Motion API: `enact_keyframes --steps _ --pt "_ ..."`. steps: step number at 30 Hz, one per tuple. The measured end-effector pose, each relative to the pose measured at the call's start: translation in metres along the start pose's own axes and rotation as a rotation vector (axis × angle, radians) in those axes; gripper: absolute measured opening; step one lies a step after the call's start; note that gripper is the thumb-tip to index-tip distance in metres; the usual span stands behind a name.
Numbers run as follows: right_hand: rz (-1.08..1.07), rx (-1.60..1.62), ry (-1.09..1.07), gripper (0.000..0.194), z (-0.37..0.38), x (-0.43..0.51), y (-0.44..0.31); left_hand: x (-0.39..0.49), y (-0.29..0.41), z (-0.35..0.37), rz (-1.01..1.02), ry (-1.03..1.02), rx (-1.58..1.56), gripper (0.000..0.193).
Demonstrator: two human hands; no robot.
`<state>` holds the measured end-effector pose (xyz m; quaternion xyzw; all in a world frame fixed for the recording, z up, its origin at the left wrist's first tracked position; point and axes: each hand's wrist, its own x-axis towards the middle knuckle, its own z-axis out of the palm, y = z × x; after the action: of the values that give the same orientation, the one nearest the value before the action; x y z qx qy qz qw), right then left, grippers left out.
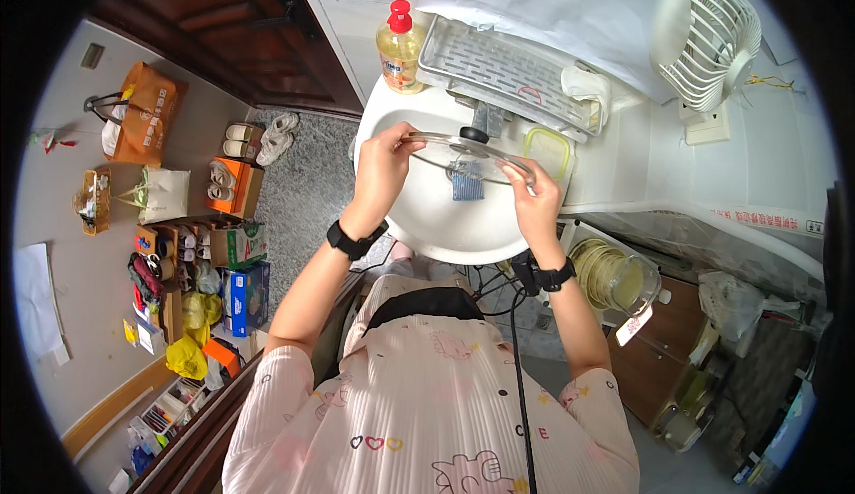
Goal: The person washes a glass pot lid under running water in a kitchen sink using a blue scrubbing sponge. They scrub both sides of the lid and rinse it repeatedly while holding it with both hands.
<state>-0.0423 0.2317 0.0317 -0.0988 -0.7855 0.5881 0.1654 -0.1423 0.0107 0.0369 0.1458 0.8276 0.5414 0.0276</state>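
A round glass pot lid (491, 165) with a metal rim and a black knob (473, 134) is held up over the white washbasin (461, 247). My left hand (385, 166) pinches the rim on the left side. On the right side, my right hand (536, 196) grips the same rim between thumb and fingers. The lid is tilted, with its knob towards the metal faucet (489, 116). Below the glass, a blue striped cloth or sponge (467, 188) lies in the basin; part of it shows through the lid.
Behind the basin stand a dish soap bottle (399, 53) with a red pump and a grey slotted rack (494, 60) with a white cloth (588, 90). A green-rimmed clear container lid (548, 152) lies at the basin's right edge. A white fan (718, 39) is at upper right.
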Motion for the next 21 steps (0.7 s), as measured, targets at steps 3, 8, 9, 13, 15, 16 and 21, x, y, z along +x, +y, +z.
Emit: enact_keyframes --steps 3,8,9,13,15,16,21 --pt "0.036 -0.091 0.003 0.016 0.002 -0.001 0.003 0.0 -0.001 0.001 0.027 -0.004 0.037 0.008" --pt "0.08 0.063 -0.012 0.015 0.002 -0.005 0.0 -0.004 0.001 0.002 -0.003 -0.004 0.006 0.007" --pt "0.049 0.048 0.014 0.015 0.002 -0.005 -0.001 -0.004 0.002 0.002 -0.076 -0.053 0.01 0.007" --pt "0.031 -0.065 0.02 0.014 -0.005 -0.006 -0.006 -0.007 0.005 0.004 0.035 0.055 -0.027 0.008" --pt "0.034 -0.015 0.035 0.014 -0.006 -0.008 -0.005 -0.007 0.004 0.005 0.005 0.032 -0.001 0.009" --pt "0.084 0.066 -0.026 0.014 -0.005 -0.007 -0.004 -0.008 0.003 0.006 -0.01 -0.008 0.025 0.009" --pt "0.003 -0.012 0.053 0.013 -0.005 -0.014 0.0 -0.014 -0.002 0.01 0.064 0.082 -0.055 0.009"
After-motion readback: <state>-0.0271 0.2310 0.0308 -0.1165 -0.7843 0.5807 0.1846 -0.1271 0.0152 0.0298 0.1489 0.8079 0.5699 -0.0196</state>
